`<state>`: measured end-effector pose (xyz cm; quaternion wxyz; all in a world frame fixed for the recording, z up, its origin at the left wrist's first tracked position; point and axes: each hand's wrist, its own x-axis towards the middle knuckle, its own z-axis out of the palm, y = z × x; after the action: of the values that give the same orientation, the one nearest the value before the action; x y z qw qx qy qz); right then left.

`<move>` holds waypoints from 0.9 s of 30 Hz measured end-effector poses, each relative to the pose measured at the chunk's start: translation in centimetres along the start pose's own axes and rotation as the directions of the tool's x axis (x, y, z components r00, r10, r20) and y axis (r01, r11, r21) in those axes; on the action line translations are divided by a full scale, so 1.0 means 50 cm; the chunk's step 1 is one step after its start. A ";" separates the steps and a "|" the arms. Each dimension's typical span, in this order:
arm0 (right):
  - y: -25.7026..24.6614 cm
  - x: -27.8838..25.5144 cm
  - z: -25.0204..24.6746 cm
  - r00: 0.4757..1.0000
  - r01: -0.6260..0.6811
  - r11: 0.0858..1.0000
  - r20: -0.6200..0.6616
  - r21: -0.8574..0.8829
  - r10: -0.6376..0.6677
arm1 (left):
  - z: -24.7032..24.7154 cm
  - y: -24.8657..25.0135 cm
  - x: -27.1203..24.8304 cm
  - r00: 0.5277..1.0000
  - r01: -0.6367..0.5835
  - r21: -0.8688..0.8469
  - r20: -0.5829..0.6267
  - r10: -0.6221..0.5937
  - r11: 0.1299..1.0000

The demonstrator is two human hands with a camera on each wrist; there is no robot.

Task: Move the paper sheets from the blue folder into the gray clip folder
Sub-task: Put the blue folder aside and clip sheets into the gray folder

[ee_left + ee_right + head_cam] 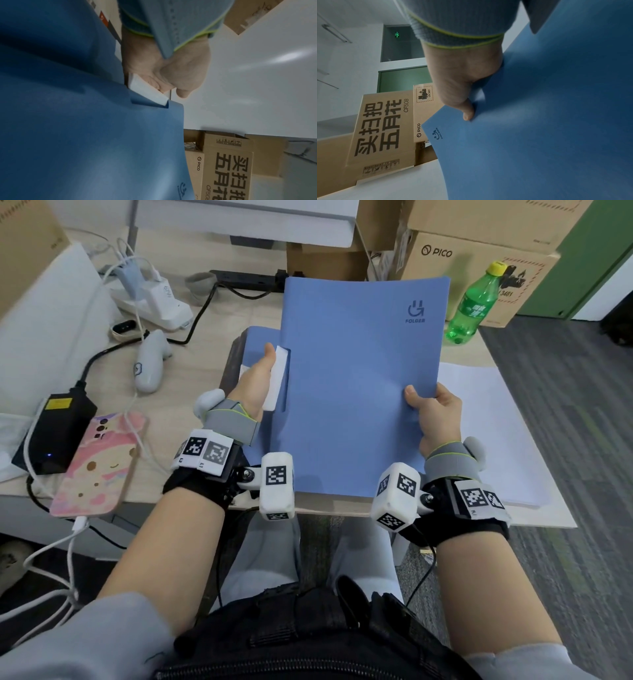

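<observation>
I hold the closed blue folder (352, 378) tilted up above the table with both hands. My left hand (255, 380) grips the folder's white spine bar (278, 378) at its left edge, thumb on top; in the left wrist view the left hand (163, 70) pinches that bar (147, 90) against the blue cover (85, 135). My right hand (435, 412) pinches the folder's right edge, thumb on the cover; the right wrist view shows the right hand (464, 88) and the cover (539, 135). White paper sheets (486, 422) lie on the table at right. A dark gray flat edge (230, 361) shows under the folder, mostly hidden.
A green bottle (474, 302) stands at the back right before cardboard boxes (479, 258). On the left lie a pink phone (99, 460), a black power adapter (54, 433), a white controller (150, 361), chargers and cables (154, 296). The table's front edge (335, 510) is close to my lap.
</observation>
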<state>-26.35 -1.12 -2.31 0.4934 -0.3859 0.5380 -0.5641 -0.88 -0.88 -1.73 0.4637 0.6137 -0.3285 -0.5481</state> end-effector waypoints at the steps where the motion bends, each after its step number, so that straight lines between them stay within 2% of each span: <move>1: 0.001 0.001 0.000 1.000 0.000 1.000 -0.001 -0.004 0.000 | 0.004 -0.001 -0.001 1.000 0.015 -0.002 0.002 -0.015 1.000; 5: 0.006 -0.001 0.004 1.000 -0.007 1.000 0.012 -0.008 0.007 | 0.028 0.002 -0.019 0.999 0.037 -0.068 0.011 -0.037 0.997; 8: 0.010 0.001 0.006 1.000 -0.019 1.000 0.013 -0.012 0.020 | 0.028 0.000 -0.022 0.999 -0.037 -0.032 0.028 0.038 0.999; 10: 0.012 0.003 0.013 0.999 -0.036 0.999 0.011 -0.024 0.036 | 0.015 0.002 -0.026 0.993 -0.111 0.069 0.047 0.108 0.991; 15: 0.013 0.013 0.053 0.995 -0.085 0.995 0.050 -0.048 0.087 | -0.021 0.004 -0.021 0.962 -0.250 0.333 -0.020 0.272 0.909; 20: 0.026 0.023 0.104 0.987 -0.127 0.988 0.084 -0.091 0.134 | -0.072 -0.009 -0.003 0.972 -0.171 0.531 -0.045 0.230 0.830; 23: 0.040 0.030 0.127 0.985 -0.149 0.965 0.055 -0.217 0.165 | -0.088 -0.022 0.002 0.982 -0.122 0.621 -0.038 0.185 0.774; 27: 0.058 0.041 0.133 0.992 -0.108 0.896 0.015 -0.430 0.127 | -0.090 -0.027 -0.001 0.984 -0.087 0.673 -0.058 0.170 0.734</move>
<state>-19.98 -4.44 -4.56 0.4412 -0.4634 0.6604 -0.3931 3.38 0.58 -3.08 0.2682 0.7452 -0.5171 -0.3246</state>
